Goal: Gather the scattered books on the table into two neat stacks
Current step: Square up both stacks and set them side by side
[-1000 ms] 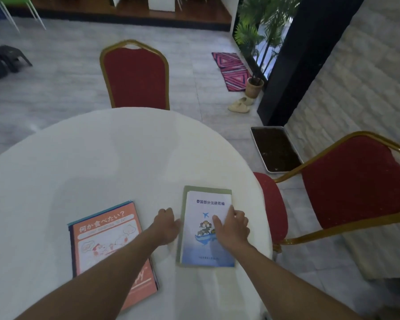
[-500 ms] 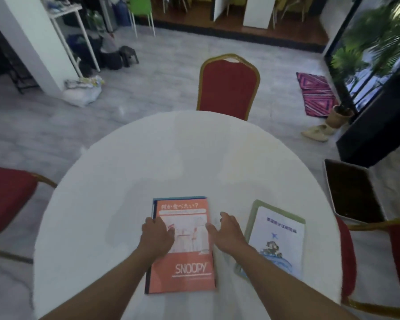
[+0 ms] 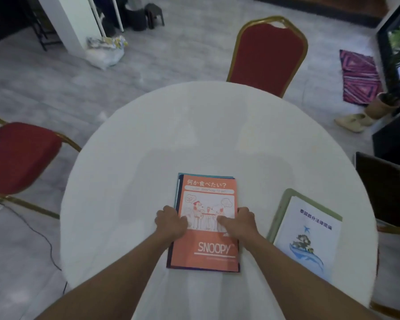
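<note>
From the head view I see my left hand (image 3: 170, 221) and right hand (image 3: 237, 221) pressed against the two long edges of the orange Snoopy book (image 3: 207, 224), each grip clasping that stack between them at 6 o'clock on the white tabletop (image 3: 194, 125). The white booklet (image 3: 307, 236) on its green book lies at 4 o'clock, just beside.

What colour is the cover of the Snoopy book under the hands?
Orange, with white lettering and a white cartoon panel, on the Snoopy book; the head view shows it.
</note>
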Demonstrator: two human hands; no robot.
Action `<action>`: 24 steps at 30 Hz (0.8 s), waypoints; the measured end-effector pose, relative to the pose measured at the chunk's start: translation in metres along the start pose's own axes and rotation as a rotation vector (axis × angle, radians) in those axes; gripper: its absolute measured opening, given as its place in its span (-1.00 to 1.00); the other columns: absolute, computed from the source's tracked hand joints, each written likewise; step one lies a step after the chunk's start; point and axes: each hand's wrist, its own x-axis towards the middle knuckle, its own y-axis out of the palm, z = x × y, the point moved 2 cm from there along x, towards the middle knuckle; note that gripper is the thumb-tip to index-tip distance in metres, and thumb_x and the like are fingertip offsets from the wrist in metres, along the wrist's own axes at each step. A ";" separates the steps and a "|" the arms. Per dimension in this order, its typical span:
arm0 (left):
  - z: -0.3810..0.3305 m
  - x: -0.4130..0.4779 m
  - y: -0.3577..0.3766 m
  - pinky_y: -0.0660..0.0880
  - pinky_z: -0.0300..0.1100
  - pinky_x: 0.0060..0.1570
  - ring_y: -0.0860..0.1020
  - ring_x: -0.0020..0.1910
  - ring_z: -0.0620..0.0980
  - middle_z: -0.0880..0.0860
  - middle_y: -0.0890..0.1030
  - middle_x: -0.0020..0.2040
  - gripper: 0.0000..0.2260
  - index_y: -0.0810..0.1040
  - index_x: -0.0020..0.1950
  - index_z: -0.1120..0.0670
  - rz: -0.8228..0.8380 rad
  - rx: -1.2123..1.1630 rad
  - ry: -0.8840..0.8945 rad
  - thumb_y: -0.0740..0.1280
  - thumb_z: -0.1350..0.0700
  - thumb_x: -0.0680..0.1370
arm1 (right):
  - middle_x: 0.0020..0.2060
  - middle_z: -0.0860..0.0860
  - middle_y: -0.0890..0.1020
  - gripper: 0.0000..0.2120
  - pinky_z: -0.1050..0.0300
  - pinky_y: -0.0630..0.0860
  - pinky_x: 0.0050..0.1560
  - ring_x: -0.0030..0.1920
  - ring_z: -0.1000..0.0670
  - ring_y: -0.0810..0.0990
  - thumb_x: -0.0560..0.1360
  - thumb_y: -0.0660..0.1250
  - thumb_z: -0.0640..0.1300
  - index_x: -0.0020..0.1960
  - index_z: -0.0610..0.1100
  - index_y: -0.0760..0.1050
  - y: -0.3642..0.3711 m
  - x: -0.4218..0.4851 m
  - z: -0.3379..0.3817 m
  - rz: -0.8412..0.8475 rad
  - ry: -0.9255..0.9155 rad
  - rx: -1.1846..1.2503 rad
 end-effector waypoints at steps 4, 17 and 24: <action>-0.003 -0.002 -0.002 0.61 0.07 0.06 0.55 0.12 0.12 0.14 0.47 0.21 -0.65 0.36 0.26 0.09 0.026 -0.080 -0.042 0.30 -0.03 0.56 | 0.04 -0.05 0.65 -0.35 -0.09 0.68 0.01 0.00 -0.11 0.68 0.13 0.53 0.22 0.11 -0.08 0.52 0.010 0.015 -0.009 -0.016 0.044 0.056; -0.095 0.042 -0.022 0.59 -0.06 -0.05 0.49 0.18 0.10 0.13 0.21 0.36 -0.67 0.25 0.36 0.15 -0.004 -0.190 0.214 0.22 0.14 0.63 | 0.17 -0.11 0.51 -0.61 0.06 0.66 -0.14 0.10 -0.12 0.64 0.57 0.37 -0.16 0.24 -0.14 0.21 -0.041 0.039 0.051 -0.056 -0.033 0.304; -0.161 0.091 -0.024 0.57 0.01 0.11 0.47 0.23 0.16 0.19 0.24 0.36 -0.69 0.29 0.36 0.21 -0.019 -0.072 0.297 0.19 0.15 0.64 | 0.16 -0.09 0.64 -0.68 0.03 0.69 -0.07 0.04 -0.09 0.68 0.55 0.34 -0.22 0.29 -0.19 0.41 -0.066 0.101 0.084 -0.141 -0.073 0.258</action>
